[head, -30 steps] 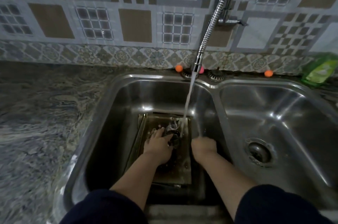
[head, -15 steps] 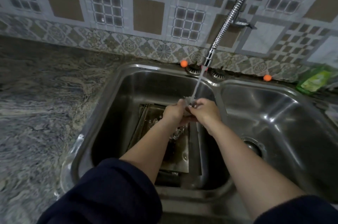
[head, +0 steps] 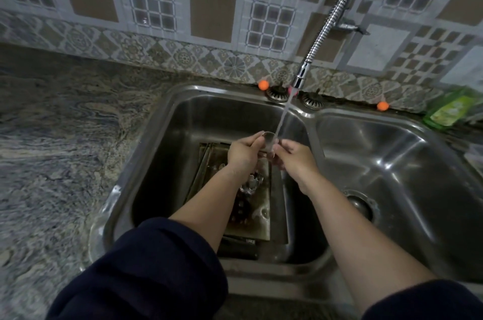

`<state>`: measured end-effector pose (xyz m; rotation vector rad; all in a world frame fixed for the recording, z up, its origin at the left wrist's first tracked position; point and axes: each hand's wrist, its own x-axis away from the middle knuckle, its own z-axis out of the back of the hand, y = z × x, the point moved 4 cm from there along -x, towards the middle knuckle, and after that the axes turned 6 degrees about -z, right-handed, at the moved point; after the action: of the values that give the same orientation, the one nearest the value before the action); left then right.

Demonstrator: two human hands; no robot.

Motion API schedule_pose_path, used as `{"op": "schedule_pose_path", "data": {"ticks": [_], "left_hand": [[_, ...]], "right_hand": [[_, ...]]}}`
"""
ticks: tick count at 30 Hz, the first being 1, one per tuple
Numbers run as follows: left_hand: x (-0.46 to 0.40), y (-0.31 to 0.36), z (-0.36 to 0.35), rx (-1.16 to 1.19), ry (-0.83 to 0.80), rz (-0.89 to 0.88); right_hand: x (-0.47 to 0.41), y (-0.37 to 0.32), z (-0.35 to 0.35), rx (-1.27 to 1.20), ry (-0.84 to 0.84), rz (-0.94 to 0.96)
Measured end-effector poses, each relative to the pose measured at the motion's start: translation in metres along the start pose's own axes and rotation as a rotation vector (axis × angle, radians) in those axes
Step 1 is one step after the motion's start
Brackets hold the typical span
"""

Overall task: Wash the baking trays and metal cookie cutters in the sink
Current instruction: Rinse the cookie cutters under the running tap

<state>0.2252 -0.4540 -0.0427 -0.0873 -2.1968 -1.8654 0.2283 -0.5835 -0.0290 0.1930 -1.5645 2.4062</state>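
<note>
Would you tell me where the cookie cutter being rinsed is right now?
The cookie cutter is held between the left hand and right hand, under the faucet stream, above the baking tray in the left basin.

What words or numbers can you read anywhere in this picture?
None can be read.
The green dish soap pouch on the counter at the right has a pale label, but its print is too blurred to read.
The wall tiles show only patterns, no letters.
The cookie cutter, the baking tray and the sink show no marks.
</note>
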Motion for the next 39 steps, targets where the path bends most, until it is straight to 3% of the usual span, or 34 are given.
{"op": "schedule_pose_path", "data": {"ticks": [3,8,11,16,20,22,26,30,33,36,39], "left_hand": [[0.001,-0.001,0.003,-0.088,0.007,0.011],[-0.001,-0.006,0.005,-0.265,-0.024,0.009],[-0.001,-0.007,0.002,-0.304,-0.062,0.024],[0.002,0.001,0.005,-0.187,0.003,0.128],[0.002,0.005,0.004,-0.052,0.023,0.236],[0.004,0.009,0.000,-0.002,-0.038,0.212],[0.008,0.009,0.002,0.026,0.091,0.144],[0.007,0.014,0.002,-0.213,0.134,-0.159],[0.010,0.024,-0.002,-0.334,0.105,-0.319],[0.013,0.029,-0.005,-0.298,0.061,-0.329],[0.012,0.028,-0.012,-0.148,0.022,-0.229]], "right_hand": [[0.000,0.008,-0.005,-0.051,-0.042,-0.104],[-0.003,0.001,-0.001,0.007,-0.006,-0.020],[-0.008,-0.001,0.005,0.049,0.008,-0.105],[-0.011,-0.001,0.004,-0.096,0.038,-0.289],[-0.011,0.003,-0.001,-0.176,0.127,-0.209],[-0.010,0.001,0.000,-0.081,0.149,-0.099],[0.002,-0.005,0.005,0.065,0.062,0.003],[0.011,-0.002,0.010,-0.106,-0.192,-0.156],[0.010,0.000,0.008,-0.261,-0.257,-0.228],[0.004,-0.003,0.009,-0.260,-0.258,-0.198],[-0.004,-0.007,0.016,-0.034,-0.194,-0.043]]}}
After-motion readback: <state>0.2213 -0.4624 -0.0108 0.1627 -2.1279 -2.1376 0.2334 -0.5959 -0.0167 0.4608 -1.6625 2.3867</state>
